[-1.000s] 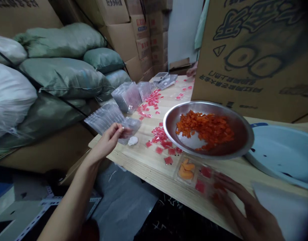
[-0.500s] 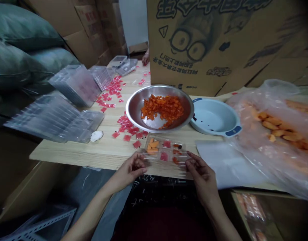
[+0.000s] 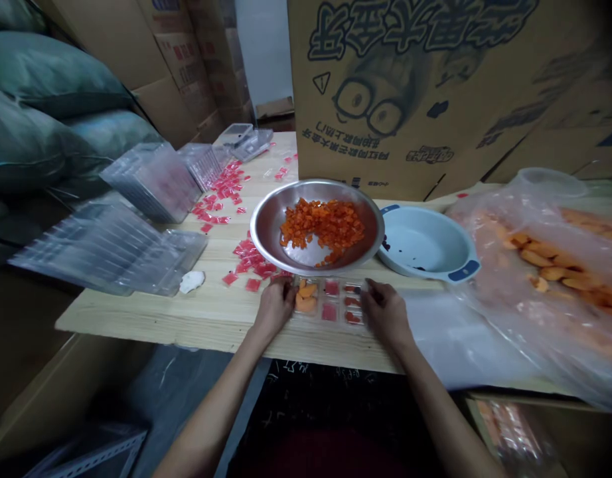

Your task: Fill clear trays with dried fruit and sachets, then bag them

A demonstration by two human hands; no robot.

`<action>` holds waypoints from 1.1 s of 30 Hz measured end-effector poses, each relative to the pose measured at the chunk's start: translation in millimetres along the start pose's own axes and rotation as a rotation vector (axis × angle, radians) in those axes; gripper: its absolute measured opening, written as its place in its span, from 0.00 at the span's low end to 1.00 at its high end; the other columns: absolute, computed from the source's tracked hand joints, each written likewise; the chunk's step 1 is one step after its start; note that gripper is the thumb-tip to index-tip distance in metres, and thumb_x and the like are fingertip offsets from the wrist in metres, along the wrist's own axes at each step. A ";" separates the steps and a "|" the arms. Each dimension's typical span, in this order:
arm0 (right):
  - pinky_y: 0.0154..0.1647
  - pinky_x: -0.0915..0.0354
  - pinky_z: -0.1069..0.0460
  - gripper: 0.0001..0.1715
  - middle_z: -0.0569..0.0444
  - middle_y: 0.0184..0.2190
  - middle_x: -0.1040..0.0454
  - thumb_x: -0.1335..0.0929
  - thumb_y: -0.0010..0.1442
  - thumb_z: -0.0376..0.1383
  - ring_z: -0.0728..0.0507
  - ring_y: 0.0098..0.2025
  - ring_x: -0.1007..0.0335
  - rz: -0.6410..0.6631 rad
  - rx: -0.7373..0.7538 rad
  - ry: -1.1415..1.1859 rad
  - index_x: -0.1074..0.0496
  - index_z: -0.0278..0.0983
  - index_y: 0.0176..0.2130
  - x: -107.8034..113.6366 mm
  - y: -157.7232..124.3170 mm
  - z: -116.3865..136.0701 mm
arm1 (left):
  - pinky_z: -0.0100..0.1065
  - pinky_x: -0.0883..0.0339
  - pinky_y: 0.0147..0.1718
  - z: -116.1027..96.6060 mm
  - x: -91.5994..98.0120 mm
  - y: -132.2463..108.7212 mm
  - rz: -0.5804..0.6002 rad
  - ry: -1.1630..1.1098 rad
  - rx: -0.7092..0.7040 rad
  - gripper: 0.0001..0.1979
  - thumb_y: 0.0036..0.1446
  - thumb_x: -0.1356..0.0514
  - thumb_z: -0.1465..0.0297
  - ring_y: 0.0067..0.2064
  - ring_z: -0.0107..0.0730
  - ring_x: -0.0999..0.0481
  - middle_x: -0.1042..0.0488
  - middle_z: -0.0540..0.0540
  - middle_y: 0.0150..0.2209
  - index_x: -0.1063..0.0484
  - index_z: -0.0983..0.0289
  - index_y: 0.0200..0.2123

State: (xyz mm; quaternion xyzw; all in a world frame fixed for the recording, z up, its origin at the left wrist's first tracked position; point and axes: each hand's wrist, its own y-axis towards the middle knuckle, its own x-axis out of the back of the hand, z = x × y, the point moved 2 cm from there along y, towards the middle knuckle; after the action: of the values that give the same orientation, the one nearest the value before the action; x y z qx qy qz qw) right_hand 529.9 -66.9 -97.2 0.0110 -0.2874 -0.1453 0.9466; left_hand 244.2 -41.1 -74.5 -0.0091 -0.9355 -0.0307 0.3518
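A clear plastic compartment box (image 3: 340,309) lies on the table just in front of the steel bowl. Its left section holds orange slices (image 3: 306,296), the middle has two red square packets (image 3: 329,311), and the right has small orange-red pieces (image 3: 352,317) with a dark bit at the top. My left hand (image 3: 275,307) grips the box's left edge with bent fingers. At the opposite edge, my right hand (image 3: 386,313) is closed on the right side, slightly blurred. Fingertips of both hands are partly hidden.
The steel bowl (image 3: 269,229) holds orange pieces; a light-blue basin (image 3: 430,236) stands right of it. Loose red packets (image 3: 253,259) and stacked clear boxes (image 3: 101,249) lie left. A plastic bag (image 3: 490,265) of orange slices is right, a large carton (image 3: 415,99) behind.
Both hands have moved forward to the box's sides. The clear lid flap, held up between them earlier, now appears down over the compartments. Another person's hand at the far end has left view.
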 end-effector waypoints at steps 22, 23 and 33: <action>0.46 0.29 0.43 0.13 0.41 0.44 0.26 0.33 0.69 0.40 0.36 0.44 0.28 0.020 0.093 -0.435 0.22 0.35 0.45 91.5 -81.7 -1.3 | 0.29 0.21 0.38 -17.1 -18.1 -89.5 0.109 -1.138 0.667 0.31 0.43 0.20 0.68 0.43 0.39 0.13 0.15 0.58 0.43 0.25 0.65 0.50; 0.46 0.29 0.42 0.10 0.40 0.43 0.26 0.32 0.67 0.38 0.34 0.45 0.28 0.041 0.064 -0.505 0.22 0.35 0.41 92.3 -84.5 -7.1 | 0.30 0.21 0.38 -16.4 -18.8 -90.5 0.107 -1.154 0.670 0.30 0.43 0.20 0.68 0.44 0.40 0.13 0.15 0.58 0.43 0.25 0.65 0.50; 0.30 0.45 0.51 0.12 0.53 0.25 0.29 0.31 0.56 0.31 0.46 0.26 0.37 0.149 -0.102 -0.344 0.30 0.38 0.22 100.6 -60.5 -23.5 | 0.29 0.19 0.39 -20.6 -25.2 -113.0 0.106 -1.218 0.742 0.27 0.47 0.22 0.72 0.42 0.38 0.13 0.15 0.58 0.44 0.23 0.65 0.51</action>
State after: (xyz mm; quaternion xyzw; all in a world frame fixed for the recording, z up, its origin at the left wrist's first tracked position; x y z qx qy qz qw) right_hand 606.2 -154.6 -68.7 -0.0835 -0.4374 -0.0892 0.8909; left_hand 272.3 -155.1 -81.4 0.0501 -0.9127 0.3174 -0.2523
